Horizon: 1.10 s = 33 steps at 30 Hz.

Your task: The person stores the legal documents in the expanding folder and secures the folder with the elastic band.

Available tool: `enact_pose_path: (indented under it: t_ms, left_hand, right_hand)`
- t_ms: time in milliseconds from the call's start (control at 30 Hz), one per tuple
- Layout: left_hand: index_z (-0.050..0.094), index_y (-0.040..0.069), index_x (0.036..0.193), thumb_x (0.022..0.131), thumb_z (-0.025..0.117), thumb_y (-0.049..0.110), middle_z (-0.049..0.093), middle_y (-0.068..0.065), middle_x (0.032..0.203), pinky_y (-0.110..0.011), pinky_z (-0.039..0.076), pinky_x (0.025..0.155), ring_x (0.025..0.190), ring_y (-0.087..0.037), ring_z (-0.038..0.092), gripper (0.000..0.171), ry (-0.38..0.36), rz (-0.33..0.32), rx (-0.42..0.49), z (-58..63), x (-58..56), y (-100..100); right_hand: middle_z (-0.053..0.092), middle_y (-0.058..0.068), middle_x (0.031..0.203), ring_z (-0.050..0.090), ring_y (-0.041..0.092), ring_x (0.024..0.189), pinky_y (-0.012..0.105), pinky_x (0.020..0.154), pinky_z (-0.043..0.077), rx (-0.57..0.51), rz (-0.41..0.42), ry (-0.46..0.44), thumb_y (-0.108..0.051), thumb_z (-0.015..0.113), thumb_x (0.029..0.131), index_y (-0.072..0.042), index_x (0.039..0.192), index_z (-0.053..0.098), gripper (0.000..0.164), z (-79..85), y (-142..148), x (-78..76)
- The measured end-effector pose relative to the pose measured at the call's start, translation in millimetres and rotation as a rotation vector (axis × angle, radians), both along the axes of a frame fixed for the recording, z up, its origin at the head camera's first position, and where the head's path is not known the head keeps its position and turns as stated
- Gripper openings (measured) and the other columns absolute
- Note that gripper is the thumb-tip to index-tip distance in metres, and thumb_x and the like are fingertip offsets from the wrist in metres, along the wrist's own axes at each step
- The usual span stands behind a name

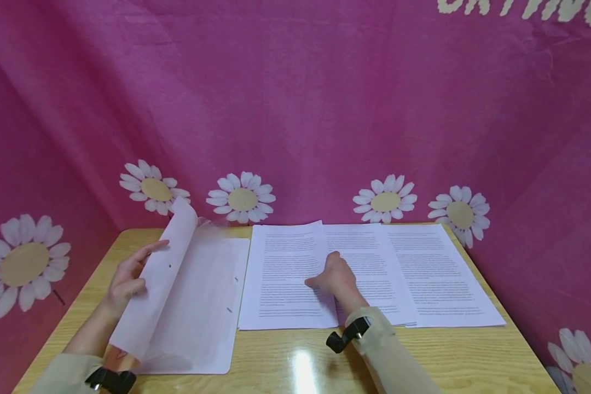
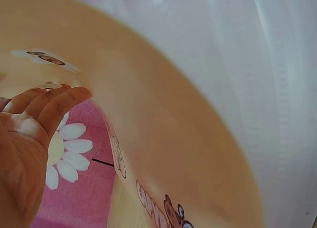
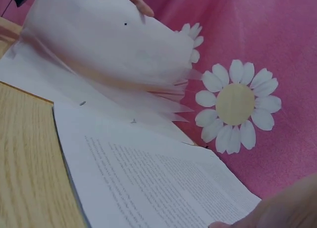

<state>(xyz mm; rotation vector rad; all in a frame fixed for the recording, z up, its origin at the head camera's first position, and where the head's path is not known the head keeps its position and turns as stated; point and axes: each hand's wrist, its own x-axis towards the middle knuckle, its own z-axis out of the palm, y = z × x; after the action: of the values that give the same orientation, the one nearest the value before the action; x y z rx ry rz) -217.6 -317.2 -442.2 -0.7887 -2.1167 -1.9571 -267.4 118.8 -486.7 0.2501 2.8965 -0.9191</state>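
Observation:
On the left lies a folder (image 1: 197, 328) with its cover raised and curling. The cover is white inside and tan outside, with cartoon drawings; translucent sleeves (image 3: 114, 84) hang beneath it. My left hand (image 1: 130, 271) holds the cover's raised edge; several of its fingers (image 2: 64, 104) lie along the tan side. Just right of the folder is a printed stack of paper (image 1: 290, 295). My right hand (image 1: 337, 279) grips its right edge, the thumb on top and the other fingertips largely hidden. The stack's upper right corner stands slightly raised.
Two more printed sheets or stacks, a middle one (image 1: 364, 262) and a right one (image 1: 443, 273), overlap along the wooden table (image 1: 276, 355). A pink curtain (image 1: 295, 109) with daisies hangs right behind the table and along both sides.

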Motion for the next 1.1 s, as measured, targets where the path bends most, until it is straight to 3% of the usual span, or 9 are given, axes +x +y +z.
enact_pose_path:
  t_ms: [133,300,400,533,600,767,933,1100]
  left_hand:
    - [0.051,-0.003,0.15,0.072,0.047,-0.009,0.061,-0.011,0.133,-0.032,0.061,0.077,0.103,-0.023,0.062,0.079,0.004,0.012,-0.012,1.1,0.5,0]
    - [0.053,-0.002,0.149,0.071,0.047,-0.009,0.062,-0.012,0.129,-0.033,0.061,0.075,0.101,-0.023,0.062,0.079,0.003,0.01,-0.011,1.7,0.6,0]
    - [0.052,-0.002,0.15,0.072,0.047,-0.008,0.062,-0.012,0.128,-0.033,0.062,0.075,0.101,-0.023,0.063,0.078,-0.002,0.007,-0.015,1.4,0.8,1]
    - [0.051,-0.001,0.15,0.074,0.048,-0.007,0.061,-0.012,0.128,-0.034,0.062,0.074,0.102,-0.023,0.063,0.077,-0.017,0.011,-0.018,1.0,0.4,2]
    - [0.051,0.0,0.151,0.074,0.047,-0.007,0.061,-0.011,0.128,-0.035,0.062,0.075,0.102,-0.023,0.063,0.077,-0.023,0.006,-0.016,0.6,0.0,1]
    - [0.052,0.004,0.152,0.076,0.046,-0.007,0.061,-0.01,0.131,-0.033,0.062,0.077,0.104,-0.022,0.063,0.078,0.007,-0.048,-0.008,-1.1,-2.4,-1]
    - [0.051,0.005,0.153,0.077,0.047,-0.007,0.06,-0.01,0.132,-0.034,0.062,0.077,0.105,-0.022,0.062,0.077,0.007,-0.069,0.004,-2.1,-3.4,-2]
    - [0.05,-0.002,0.151,0.075,0.048,-0.007,0.061,-0.014,0.13,-0.035,0.062,0.075,0.103,-0.024,0.063,0.076,0.001,-0.039,0.014,-1.8,-2.9,-2]
  right_hand:
    - [0.059,0.019,0.1,0.058,0.033,0.086,0.05,0.081,0.053,0.025,-0.007,-0.008,-0.035,0.099,0.067,0.004,0.108,0.056,0.072,3.2,0,-2.3]
    - [0.056,0.027,0.11,0.06,0.039,0.091,0.053,0.084,0.054,0.035,-0.023,-0.011,-0.034,0.1,0.065,0.007,0.111,0.055,0.076,6.5,-1,-3.3]
    - [0.061,0.033,0.116,0.064,0.044,0.101,0.055,0.092,0.053,0.002,-0.023,-0.007,-0.027,0.098,0.067,0.014,0.129,0.047,0.091,7.5,0,-2.5]
    - [0.06,0.039,0.128,0.062,0.047,0.116,0.054,0.104,0.048,-0.076,-0.013,-0.001,-0.018,0.095,0.07,0.021,0.152,0.023,0.116,9.5,2,-0.9]
    - [0.06,0.036,0.127,0.062,0.044,0.114,0.054,0.104,0.049,-0.148,-0.007,0.001,-0.014,0.093,0.071,0.02,0.149,0.029,0.107,9.8,3,-0.1]
    - [0.067,0.02,0.109,0.063,0.032,0.095,0.051,0.093,0.053,-0.337,0.054,0.036,-0.005,0.088,0.075,0.011,0.122,0.059,0.058,6.8,9,0.8]
    - [0.067,0.018,0.111,0.064,0.03,0.1,0.049,0.095,0.052,-0.428,0.143,0.059,-0.004,0.081,0.08,0.01,0.128,0.058,0.054,6.6,12,2.6]
    - [0.066,0.021,0.112,0.066,0.028,0.093,0.04,0.082,0.055,-0.618,0.173,-0.016,0.0,0.072,0.086,0.01,0.135,0.048,0.056,7.5,15,5.1]
